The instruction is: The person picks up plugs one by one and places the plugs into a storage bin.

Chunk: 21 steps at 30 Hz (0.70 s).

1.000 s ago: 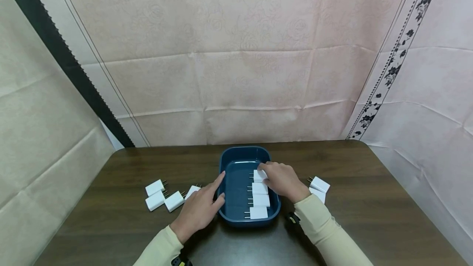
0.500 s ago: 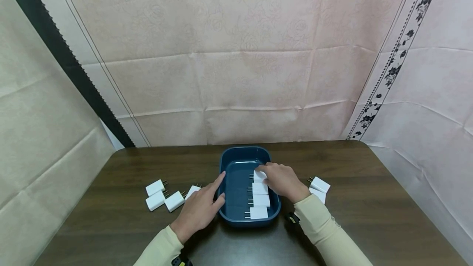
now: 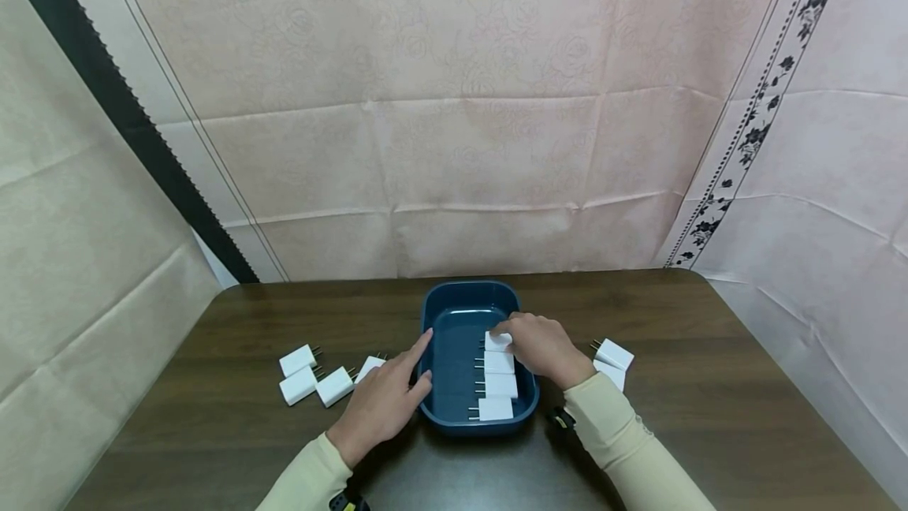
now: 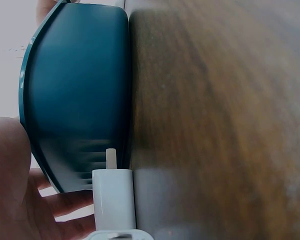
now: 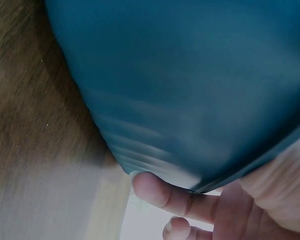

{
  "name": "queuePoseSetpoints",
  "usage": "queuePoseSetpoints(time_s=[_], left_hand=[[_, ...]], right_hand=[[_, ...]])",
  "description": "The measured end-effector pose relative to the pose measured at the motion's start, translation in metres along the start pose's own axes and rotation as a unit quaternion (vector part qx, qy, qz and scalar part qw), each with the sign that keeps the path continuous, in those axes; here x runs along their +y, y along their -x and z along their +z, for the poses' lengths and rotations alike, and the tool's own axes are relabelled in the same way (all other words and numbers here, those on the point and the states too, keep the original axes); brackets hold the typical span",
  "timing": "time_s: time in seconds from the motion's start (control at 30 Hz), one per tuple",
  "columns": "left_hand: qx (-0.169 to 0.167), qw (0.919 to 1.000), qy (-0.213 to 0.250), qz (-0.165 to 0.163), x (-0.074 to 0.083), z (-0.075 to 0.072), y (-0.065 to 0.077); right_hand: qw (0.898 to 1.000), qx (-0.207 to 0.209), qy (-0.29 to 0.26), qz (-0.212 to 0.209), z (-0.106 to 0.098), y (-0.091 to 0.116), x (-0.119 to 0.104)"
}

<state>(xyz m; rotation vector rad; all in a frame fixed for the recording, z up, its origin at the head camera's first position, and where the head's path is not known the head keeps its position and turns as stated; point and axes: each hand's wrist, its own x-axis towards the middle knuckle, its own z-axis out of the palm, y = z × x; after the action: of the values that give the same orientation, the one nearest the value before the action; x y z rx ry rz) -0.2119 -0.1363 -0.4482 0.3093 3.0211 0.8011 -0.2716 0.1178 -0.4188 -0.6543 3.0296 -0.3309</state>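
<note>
A dark blue tray (image 3: pixel 454 314) sits at the middle of the table, with several white charger plugs (image 3: pixel 498 385) in a column along its right side, prongs facing left. My right hand (image 3: pixel 542 345) reaches over the right rim, pinching the farthest charger plug (image 3: pixel 498 341) between thumb and index finger. In the right wrist view the tray's outer wall hides that pinch; other fingers (image 5: pixel 175 200) show outside the wall. At the left rim my left hand (image 3: pixel 386 397) rests with its index finger extended, touching the tray. A charger plug (image 4: pixel 113 200) stands near it in the left wrist view.
Several more white charger plugs (image 3: pixel 335 387) lie on the brown wooden table (image 3: pixel 234 416) left of the tray. Two others (image 3: pixel 613 355) lie to the right, beyond the right wrist. Pale patterned cloth (image 3: pixel 454 140) hangs behind the table.
The farthest charger plug in the tray has shifted slightly toward me and left, closer to the one below it. The nearest plug has shifted very slightly left. My left hand has stayed still.
</note>
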Motion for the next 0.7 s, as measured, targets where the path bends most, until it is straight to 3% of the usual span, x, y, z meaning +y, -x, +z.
queuePoseSetpoints(time_s=[0.7], left_hand=[[-0.007,0.9999,0.001,-0.007,-0.0008,0.0,0.0]], right_hand=[[1.0,-0.006,0.009,0.004,-0.0007,0.0003,-0.0006]])
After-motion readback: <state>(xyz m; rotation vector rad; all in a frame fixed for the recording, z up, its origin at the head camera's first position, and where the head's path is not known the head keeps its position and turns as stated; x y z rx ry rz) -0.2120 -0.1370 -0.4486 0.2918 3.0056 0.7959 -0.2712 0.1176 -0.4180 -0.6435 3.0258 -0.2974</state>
